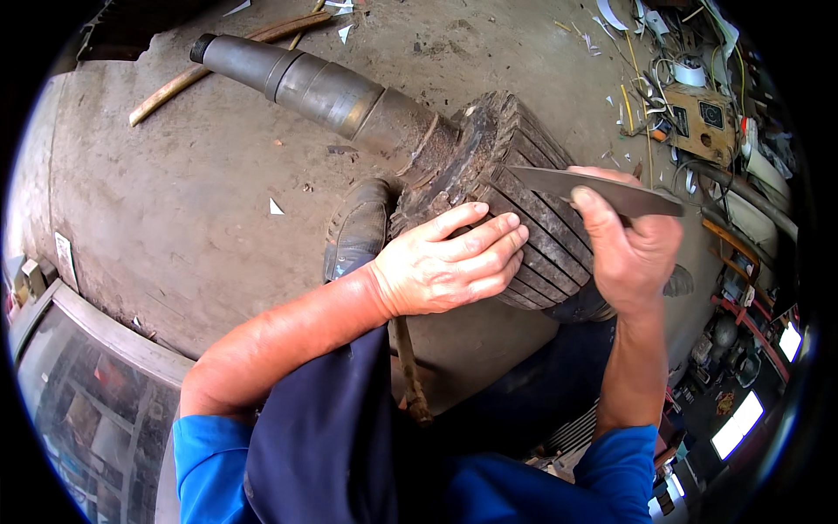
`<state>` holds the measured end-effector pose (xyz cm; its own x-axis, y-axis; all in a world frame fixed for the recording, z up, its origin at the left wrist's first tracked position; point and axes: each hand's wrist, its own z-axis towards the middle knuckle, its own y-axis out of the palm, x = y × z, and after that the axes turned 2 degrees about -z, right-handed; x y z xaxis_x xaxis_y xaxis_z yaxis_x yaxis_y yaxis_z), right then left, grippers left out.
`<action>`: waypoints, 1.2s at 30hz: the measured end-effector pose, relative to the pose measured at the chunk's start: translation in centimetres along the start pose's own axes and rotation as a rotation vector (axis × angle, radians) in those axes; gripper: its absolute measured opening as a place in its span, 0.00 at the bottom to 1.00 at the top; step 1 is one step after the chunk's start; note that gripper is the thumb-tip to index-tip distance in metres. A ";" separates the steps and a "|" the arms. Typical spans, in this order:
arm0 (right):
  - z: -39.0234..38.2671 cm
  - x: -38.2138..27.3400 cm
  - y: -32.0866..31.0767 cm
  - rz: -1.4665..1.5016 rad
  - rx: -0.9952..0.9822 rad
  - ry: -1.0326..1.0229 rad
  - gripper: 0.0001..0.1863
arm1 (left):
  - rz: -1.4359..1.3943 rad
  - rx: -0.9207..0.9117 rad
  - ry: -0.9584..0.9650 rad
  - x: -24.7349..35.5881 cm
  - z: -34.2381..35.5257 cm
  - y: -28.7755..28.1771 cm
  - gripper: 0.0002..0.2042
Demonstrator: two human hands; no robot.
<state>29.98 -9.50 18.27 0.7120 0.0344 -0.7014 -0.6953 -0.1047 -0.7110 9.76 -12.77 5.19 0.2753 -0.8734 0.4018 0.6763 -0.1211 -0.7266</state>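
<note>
A grimy slotted metal cylinder (548, 262) lies at the centre, its long stepped steel shaft (332, 105) reaching to the upper left. My left hand (449, 266) rests on the cylinder's grooved side, fingers slightly bent and apart, holding nothing. My right hand (633, 253) grips a flat dark metal blade (550, 182), its pointed end against the cylinder's upper grooves. A rough stick (405, 367) sticks out below the cylinder, between my legs.
My shoe (353, 227) stands left of the cylinder. Long wooden sticks (166, 96) lie behind the shaft. A glazed frame (96, 323) is at the lower left. Along the right lie cables, a wooden board with fittings (698, 131) and assorted clutter.
</note>
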 end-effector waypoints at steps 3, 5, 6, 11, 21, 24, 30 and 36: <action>0.2 -0.5 -0.3 -0.160 -0.025 -0.259 0.09 | 0.030 0.008 -0.011 0.1 -0.6 0.1 0.12; -0.8 -0.9 0.5 -0.221 -0.040 -0.437 0.16 | 0.009 0.021 -0.020 0.2 -0.7 0.1 0.11; -1.4 -0.8 1.0 -0.236 -0.019 -0.473 0.16 | -0.013 0.016 -0.027 0.2 -0.6 0.0 0.12; -2.9 -1.6 2.5 -0.385 0.034 -0.536 0.20 | -0.096 -0.015 -0.028 -0.1 -0.4 -0.3 0.12; -2.1 -1.3 3.7 -0.466 0.098 -0.570 0.19 | -0.095 0.049 -0.043 0.2 -0.7 0.5 0.11; -2.4 -1.1 4.5 -0.497 0.129 -0.594 0.18 | -0.145 0.017 -0.026 0.0 -1.2 0.5 0.13; -0.6 -1.1 3.3 -0.427 0.092 -0.557 0.20 | -0.074 -0.028 -0.014 -0.3 -0.4 -0.4 0.16; 3.6 -0.4 1.9 -0.326 -0.052 -0.294 0.06 | -0.026 -0.086 -0.034 -0.3 0.7 -0.4 0.17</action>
<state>28.05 -6.09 17.04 0.8299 0.3542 -0.4311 -0.4281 -0.0911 -0.8991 9.94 -12.13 5.76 0.2824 -0.8529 0.4391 0.6225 -0.1853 -0.7603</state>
